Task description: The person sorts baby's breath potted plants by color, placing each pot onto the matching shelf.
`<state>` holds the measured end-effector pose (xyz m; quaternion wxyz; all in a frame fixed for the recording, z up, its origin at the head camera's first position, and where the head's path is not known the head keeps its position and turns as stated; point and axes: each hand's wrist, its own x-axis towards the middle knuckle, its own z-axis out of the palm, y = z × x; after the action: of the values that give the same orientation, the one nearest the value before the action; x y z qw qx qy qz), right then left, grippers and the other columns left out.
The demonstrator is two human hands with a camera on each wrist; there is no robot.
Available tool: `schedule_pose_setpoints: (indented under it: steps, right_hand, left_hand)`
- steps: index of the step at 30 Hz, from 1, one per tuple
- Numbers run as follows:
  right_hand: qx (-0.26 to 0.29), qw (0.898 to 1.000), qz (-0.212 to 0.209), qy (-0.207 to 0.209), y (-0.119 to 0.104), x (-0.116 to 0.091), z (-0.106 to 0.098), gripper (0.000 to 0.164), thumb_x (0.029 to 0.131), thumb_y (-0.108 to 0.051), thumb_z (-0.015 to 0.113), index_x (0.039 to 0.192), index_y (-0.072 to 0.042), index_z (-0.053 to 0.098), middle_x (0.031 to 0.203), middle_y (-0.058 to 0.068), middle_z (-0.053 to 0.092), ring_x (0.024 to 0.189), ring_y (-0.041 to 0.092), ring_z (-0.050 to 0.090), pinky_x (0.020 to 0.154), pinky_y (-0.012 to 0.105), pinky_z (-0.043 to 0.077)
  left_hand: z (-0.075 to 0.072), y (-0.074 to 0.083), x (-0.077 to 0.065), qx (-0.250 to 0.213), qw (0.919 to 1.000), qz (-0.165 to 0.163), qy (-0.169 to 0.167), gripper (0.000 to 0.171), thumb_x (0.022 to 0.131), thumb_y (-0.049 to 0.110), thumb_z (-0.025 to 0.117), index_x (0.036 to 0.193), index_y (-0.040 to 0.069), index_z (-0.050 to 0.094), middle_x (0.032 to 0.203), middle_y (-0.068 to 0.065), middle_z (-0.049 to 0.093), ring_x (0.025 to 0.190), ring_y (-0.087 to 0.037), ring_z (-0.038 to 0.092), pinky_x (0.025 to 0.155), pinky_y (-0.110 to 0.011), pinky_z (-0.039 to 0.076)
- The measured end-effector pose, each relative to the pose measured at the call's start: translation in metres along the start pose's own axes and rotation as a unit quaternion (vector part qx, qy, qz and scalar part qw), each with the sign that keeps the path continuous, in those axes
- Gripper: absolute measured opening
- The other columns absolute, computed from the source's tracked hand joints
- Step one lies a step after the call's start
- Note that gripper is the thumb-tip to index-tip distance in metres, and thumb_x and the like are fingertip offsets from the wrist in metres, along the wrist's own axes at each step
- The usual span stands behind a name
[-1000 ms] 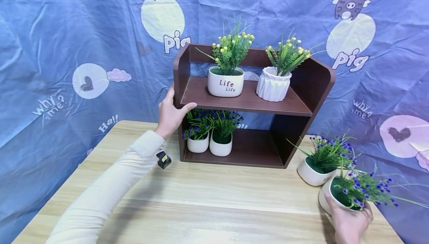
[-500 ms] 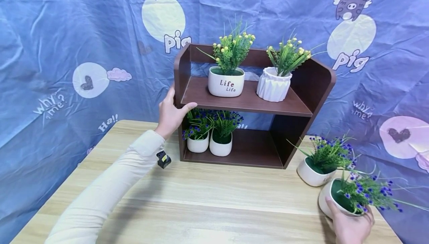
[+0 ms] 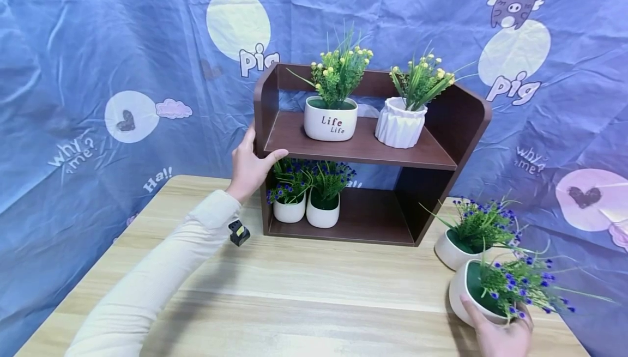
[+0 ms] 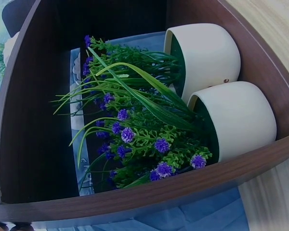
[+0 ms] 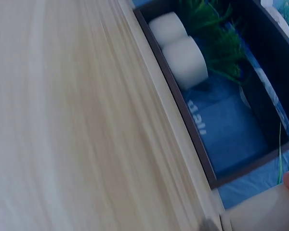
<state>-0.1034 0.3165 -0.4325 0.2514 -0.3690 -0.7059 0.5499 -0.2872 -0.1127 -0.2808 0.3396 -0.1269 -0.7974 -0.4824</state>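
My left hand (image 3: 249,167) grips the left side of a dark brown two-tier shelf (image 3: 363,156), its thumb along the middle board's front edge. My right hand (image 3: 505,332) holds a white-potted plant with purple flowers (image 3: 461,294) at the table's right; I cannot tell whether the pot touches the table. Just behind it stands a similar potted plant (image 3: 448,250). On the lower tier, two white-potted purple-flowered plants, one at the far left (image 3: 289,211) and one beside it (image 3: 322,215), stand close together; the left wrist view shows their pots (image 4: 238,122) near.
On the upper tier stand a yellow-flowered plant in a "Life" pot (image 3: 330,122) and another in a ribbed white pot (image 3: 399,125). A light wood table (image 3: 294,297) lies beneath. Behind hangs a blue printed cloth (image 3: 147,30).
The right hand has shifted left with the potted plant over the last half second, after a slight move right before. The left hand and the shelf have stayed in place.
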Motion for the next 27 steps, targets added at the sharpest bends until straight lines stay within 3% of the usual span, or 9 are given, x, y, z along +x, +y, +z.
schedule_pose_setpoints:
  steps: [5, 13, 15, 17, 20, 24, 27]
  right_hand:
    - [0.009, 0.998, 0.002, -0.057, -0.005, -0.015, 0.005, 0.107, 0.078, -0.023, 0.081, 0.151, 0.003, 0.008, 0.154, 0.028, 0.012, 0.141, 0.035, 0.014, 0.118, 0.040, 0.008]
    - [-0.041, 0.990, -0.042, -0.128, -0.012, -0.031, 0.014, 0.107, 0.078, -0.027, 0.081, 0.152, 0.002, 0.009, 0.147, 0.037, 0.024, 0.134, 0.043, 0.027, 0.116, 0.044, 0.016]
    - [-0.057, 0.986, -0.066, -0.145, -0.013, -0.033, 0.016, 0.105, 0.078, -0.026, 0.081, 0.151, 0.002, 0.012, 0.144, 0.038, 0.029, 0.132, 0.043, 0.032, 0.114, 0.029, 0.022]
    - [-0.078, 0.980, -0.098, -0.157, -0.015, -0.033, 0.018, 0.102, 0.077, -0.025, 0.082, 0.150, 0.005, 0.016, 0.141, 0.038, 0.034, 0.127, 0.041, 0.038, 0.102, 0.011, 0.029]
    - [-0.085, 0.971, -0.136, -0.175, -0.018, -0.033, 0.022, 0.096, 0.076, -0.022, 0.082, 0.147, 0.006, 0.023, 0.137, 0.036, 0.040, 0.109, 0.014, 0.054, 0.079, -0.001, 0.030]
    - [-0.086, 0.962, -0.172, -0.192, -0.023, -0.032, 0.031, 0.090, 0.075, -0.021, 0.083, 0.143, 0.004, 0.031, 0.133, 0.031, 0.046, 0.086, -0.021, 0.040, 0.075, -0.001, 0.032]
    - [-0.081, 0.958, -0.186, -0.202, -0.028, -0.032, 0.038, 0.089, 0.074, -0.020, 0.084, 0.144, 0.002, 0.033, 0.134, 0.028, 0.048, 0.093, -0.014, 0.045, 0.079, -0.001, 0.032]
  left_hand:
    - [-0.001, -0.001, 0.001, 0.000, 1.0000, -0.001, 0.001, 0.092, 0.076, 0.031, 0.082, 0.151, 0.018, 0.032, 0.136, -0.014, 0.055, 0.123, -0.029, 0.053, 0.101, -0.041, 0.042]
    - [-0.001, -0.002, 0.000, 0.004, 1.0000, -0.002, -0.004, 0.092, 0.076, 0.032, 0.082, 0.151, 0.017, 0.031, 0.136, -0.014, 0.055, 0.123, -0.029, 0.053, 0.101, -0.041, 0.042]
    - [0.000, -0.001, 0.000, 0.004, 1.0000, -0.003, -0.005, 0.092, 0.076, 0.032, 0.082, 0.151, 0.018, 0.031, 0.137, -0.013, 0.054, 0.124, -0.028, 0.052, 0.101, -0.041, 0.042]
    - [0.000, -0.001, 0.001, 0.004, 1.0000, -0.003, -0.003, 0.092, 0.076, 0.032, 0.082, 0.151, 0.019, 0.031, 0.137, -0.012, 0.054, 0.124, -0.028, 0.052, 0.101, -0.041, 0.042]
    - [0.000, -0.002, 0.001, 0.003, 1.0000, 0.000, 0.000, 0.093, 0.075, 0.032, 0.082, 0.151, 0.020, 0.031, 0.137, -0.012, 0.055, 0.123, -0.027, 0.053, 0.102, -0.040, 0.042]
    - [0.000, -0.002, 0.002, 0.001, 1.0000, 0.004, 0.002, 0.093, 0.075, 0.031, 0.083, 0.151, 0.020, 0.032, 0.136, -0.012, 0.055, 0.123, -0.027, 0.053, 0.101, -0.040, 0.042]
    - [0.000, -0.001, 0.001, 0.003, 1.0000, 0.003, 0.003, 0.093, 0.075, 0.032, 0.083, 0.151, 0.019, 0.032, 0.136, -0.011, 0.055, 0.122, -0.027, 0.053, 0.101, -0.039, 0.042]
